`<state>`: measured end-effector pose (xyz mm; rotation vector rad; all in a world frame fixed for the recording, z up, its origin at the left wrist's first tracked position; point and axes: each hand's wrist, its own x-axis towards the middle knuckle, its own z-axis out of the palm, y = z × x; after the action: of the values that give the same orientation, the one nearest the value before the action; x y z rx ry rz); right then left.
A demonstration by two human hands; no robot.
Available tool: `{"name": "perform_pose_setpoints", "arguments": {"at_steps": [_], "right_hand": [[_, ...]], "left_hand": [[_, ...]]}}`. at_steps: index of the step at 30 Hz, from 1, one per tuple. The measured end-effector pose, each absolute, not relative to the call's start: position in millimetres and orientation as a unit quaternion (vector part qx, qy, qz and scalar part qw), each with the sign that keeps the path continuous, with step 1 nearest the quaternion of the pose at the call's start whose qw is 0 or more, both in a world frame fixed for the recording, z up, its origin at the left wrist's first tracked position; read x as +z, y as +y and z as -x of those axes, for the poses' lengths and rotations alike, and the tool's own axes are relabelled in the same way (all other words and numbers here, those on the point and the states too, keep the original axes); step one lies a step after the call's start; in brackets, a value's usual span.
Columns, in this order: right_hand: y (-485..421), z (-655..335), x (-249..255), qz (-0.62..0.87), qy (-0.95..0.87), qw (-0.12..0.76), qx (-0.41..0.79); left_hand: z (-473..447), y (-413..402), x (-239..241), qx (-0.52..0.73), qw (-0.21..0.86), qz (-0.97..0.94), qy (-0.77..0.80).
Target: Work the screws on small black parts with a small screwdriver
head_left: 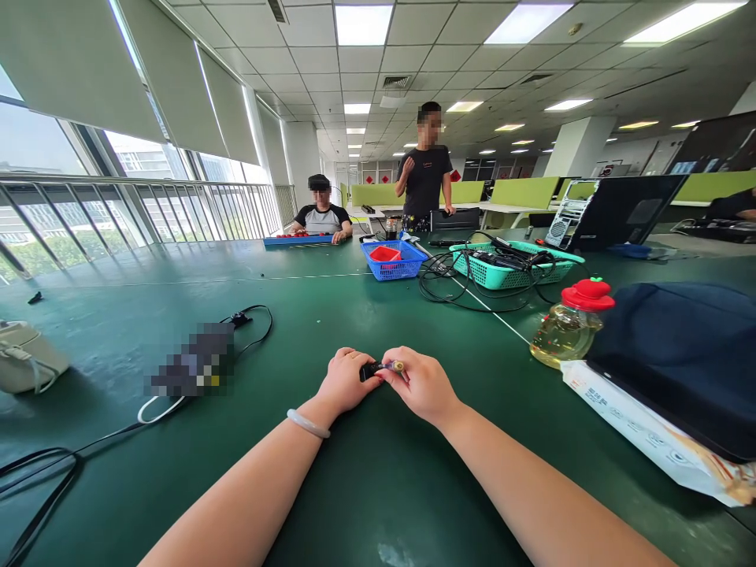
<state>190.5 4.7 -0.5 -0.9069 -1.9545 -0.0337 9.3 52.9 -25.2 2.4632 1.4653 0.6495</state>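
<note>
My left hand rests on the green table, its fingers closed around a small black object whose kind I cannot make out. Pinched in my right hand is a slim pen-like tool with a gold-coloured end. It points left toward the black object, and my two hands nearly meet there. Fingers cover the tool's tip, so whether it touches the object cannot be seen.
A blurred dark device with cables lies left, beyond it a pale bag. Right are a red-capped bottle, a tissue pack and a dark bag. Blue and green baskets stand farther back; two people are beyond.
</note>
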Motion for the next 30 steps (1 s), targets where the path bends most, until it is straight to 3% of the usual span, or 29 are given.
{"name": "perform_pose_setpoints", "arguments": {"at_steps": [6, 16, 30], "right_hand": [[4.0, -196.7, 4.1, 0.429, -0.736, 0.523, 0.028], [26.1, -210.3, -10.2, 0.464, -0.629, 0.585, 0.215], [27.5, -209.1, -12.3, 0.455, -0.631, 0.574, 0.253]], "left_hand": [[-8.9, 54.1, -25.7, 0.228, 0.105, -0.828, 0.501], [-8.7, 52.8, -22.3, 0.231, 0.116, -0.831, 0.492], [-9.0, 52.7, -22.4, 0.223, 0.114, -0.831, 0.497]]}}
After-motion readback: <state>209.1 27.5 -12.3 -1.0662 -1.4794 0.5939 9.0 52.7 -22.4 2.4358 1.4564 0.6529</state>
